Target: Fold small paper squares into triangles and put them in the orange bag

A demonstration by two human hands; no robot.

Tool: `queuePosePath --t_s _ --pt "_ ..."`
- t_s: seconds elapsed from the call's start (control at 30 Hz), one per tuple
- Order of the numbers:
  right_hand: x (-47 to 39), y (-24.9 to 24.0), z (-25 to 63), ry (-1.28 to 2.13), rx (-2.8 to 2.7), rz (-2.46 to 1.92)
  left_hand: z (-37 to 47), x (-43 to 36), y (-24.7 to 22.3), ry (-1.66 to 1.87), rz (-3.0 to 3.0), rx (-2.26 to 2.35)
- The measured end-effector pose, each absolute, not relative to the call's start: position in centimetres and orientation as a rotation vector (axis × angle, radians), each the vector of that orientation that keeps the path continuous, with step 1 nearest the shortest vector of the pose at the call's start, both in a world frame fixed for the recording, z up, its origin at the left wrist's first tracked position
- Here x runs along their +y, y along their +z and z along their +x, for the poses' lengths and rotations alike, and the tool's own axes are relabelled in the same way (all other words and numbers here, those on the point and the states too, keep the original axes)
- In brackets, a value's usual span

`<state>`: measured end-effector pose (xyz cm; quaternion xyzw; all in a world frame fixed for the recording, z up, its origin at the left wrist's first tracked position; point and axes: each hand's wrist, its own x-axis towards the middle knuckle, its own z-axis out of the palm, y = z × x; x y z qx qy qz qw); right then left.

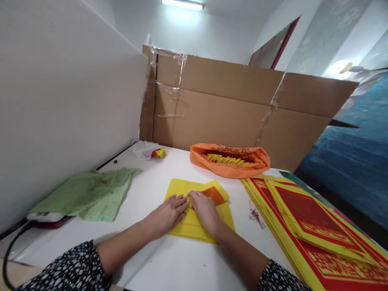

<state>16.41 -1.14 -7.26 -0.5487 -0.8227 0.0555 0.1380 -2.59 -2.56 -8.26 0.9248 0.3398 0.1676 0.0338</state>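
A sheet of yellow paper (178, 186) lies on the white table in front of me, with a flap folded over that shows an orange-red patch (214, 195). My left hand (172, 212) rests on the paper's left part, its fingers stretched out flat. Close beside it, my right hand (206, 208) bends its fingers over the folded part and presses on it; the thumb and what lies under the palm are hidden. The two hands nearly touch at the fingertips.
An orange bag (200, 169) holding many folded yellow papers (227, 159) stands behind. Stacked red-and-yellow printed sheets (321, 218) lie right, near red strings (257, 216). At left are a green cloth (91, 194) and a cable (12, 246). Cardboard (218, 113) stands at the back.
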Motion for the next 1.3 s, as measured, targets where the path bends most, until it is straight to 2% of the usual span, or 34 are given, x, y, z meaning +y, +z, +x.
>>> queuePosePath --t_s 0.53,0.8,0.97,1.1,1.23,1.3 --pt "-0.8 -8.2 16.6 0.204 -2.336 -1.544 -2.4 -3.9 -8.4 0.26 2.83 1.129" --pt "-1.0 -8.1 16.5 0.101 -2.372 -1.565 -1.8 -4.7 -8.6 0.157 2.9 1.305" --pt "-2.8 -9.1 18.4 -0.045 -2.415 -1.415 -1.2 -4.7 -7.3 0.083 2.911 1.388" --pt "-4.5 -10.5 20.7 -0.15 -2.442 -1.179 -1.4 -3.0 -5.8 0.149 2.948 1.22" --pt "-4.8 -10.4 21.8 -0.214 -2.518 -1.128 -2.3 -0.2 -5.2 0.251 2.865 0.686" --pt "-4.7 -9.7 22.0 -0.139 -2.58 -1.128 -2.8 1.1 -5.4 0.232 2.76 0.606"
